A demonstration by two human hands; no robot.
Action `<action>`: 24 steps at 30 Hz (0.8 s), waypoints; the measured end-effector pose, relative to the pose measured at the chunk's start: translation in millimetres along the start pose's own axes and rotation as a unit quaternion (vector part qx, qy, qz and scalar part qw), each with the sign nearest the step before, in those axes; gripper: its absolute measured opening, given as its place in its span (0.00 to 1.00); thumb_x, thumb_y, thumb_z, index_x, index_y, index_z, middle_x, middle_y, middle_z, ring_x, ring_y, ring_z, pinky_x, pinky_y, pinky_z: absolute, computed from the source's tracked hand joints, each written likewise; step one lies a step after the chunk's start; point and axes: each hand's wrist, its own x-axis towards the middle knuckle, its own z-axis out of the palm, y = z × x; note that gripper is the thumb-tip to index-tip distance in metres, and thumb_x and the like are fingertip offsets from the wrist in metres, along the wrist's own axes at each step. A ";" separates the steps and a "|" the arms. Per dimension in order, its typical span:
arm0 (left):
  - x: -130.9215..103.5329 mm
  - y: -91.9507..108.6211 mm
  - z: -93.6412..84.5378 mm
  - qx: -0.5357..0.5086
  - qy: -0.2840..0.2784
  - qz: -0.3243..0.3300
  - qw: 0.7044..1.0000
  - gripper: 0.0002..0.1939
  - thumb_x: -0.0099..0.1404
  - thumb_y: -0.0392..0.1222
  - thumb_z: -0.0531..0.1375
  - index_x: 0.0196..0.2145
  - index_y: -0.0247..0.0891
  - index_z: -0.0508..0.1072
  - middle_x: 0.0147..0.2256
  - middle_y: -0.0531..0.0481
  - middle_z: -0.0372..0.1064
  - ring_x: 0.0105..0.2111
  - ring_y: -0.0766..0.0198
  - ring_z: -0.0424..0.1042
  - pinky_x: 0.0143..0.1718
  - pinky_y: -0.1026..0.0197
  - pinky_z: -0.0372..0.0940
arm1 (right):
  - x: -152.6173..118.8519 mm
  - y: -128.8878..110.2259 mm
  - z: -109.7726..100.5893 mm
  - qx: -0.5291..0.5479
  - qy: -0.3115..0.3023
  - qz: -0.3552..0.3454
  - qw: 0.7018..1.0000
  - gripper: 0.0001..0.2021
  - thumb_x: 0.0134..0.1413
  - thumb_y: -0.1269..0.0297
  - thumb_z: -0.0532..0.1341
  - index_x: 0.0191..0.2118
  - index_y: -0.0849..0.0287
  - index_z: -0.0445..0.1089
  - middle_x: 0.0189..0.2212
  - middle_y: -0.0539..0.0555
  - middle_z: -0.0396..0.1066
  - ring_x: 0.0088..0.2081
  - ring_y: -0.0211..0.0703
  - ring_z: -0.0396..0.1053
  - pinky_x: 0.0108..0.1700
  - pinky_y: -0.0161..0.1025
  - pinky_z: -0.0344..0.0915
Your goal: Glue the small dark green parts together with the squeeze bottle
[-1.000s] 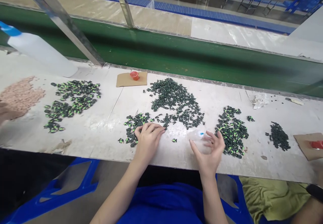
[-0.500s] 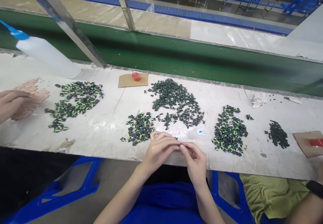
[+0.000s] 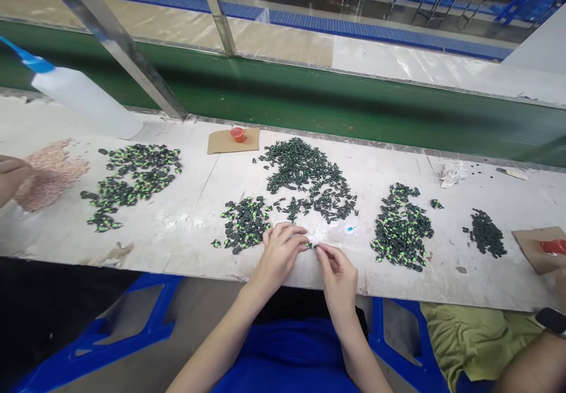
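Small black-and-green piece (image 3: 311, 245) lies on person's side of large heap of slim dark-green pieces (image 3: 294, 160). Left hand (image 3: 278, 254): fingers bent, tips at piece's left end; whether they grip it, I cannot see. Right hand (image 3: 339, 272): thumb and forefinger almost together at right end; hold also unclear. Left of heap, small red cup (image 3: 237, 135) stands on flat brown cardboard sheet (image 3: 219, 143).

From head height, forward and down, the left hand (image 3: 278, 254) and right hand (image 3: 340, 272) were being watched from near above, the green barrier (image 3: 309, 101) caught farther off!
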 end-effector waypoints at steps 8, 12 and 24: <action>0.5 4.0 -8.3 -0.060 -0.023 -0.017 0.998 0.10 0.69 0.34 0.54 0.36 0.43 0.74 0.34 0.53 0.77 0.41 0.60 0.70 0.48 0.51 0.48 | 1.9 -3.1 0.6 0.050 -0.044 0.038 0.997 0.09 0.51 0.59 0.64 0.35 0.58 0.77 0.34 0.55 0.79 0.37 0.48 0.77 0.43 0.44 0.74; 1.2 5.7 -14.1 -0.097 -0.038 -0.029 0.994 0.08 0.68 0.36 0.55 0.36 0.43 0.74 0.34 0.52 0.77 0.41 0.59 0.70 0.48 0.51 0.50 | 2.7 -3.9 0.2 0.068 -0.036 0.008 0.997 0.06 0.50 0.63 0.65 0.33 0.57 0.78 0.32 0.54 0.79 0.35 0.46 0.77 0.41 0.42 0.75; 5.8 15.6 -25.6 -0.353 -0.029 -0.149 0.923 0.04 0.58 0.39 0.64 0.31 0.40 0.80 0.31 0.46 0.76 0.36 0.60 0.74 0.39 0.59 0.68 | 6.0 -3.7 1.3 0.048 -0.005 -0.179 0.983 0.03 0.49 0.72 0.64 0.30 0.57 0.74 0.25 0.51 0.73 0.27 0.39 0.71 0.30 0.37 0.70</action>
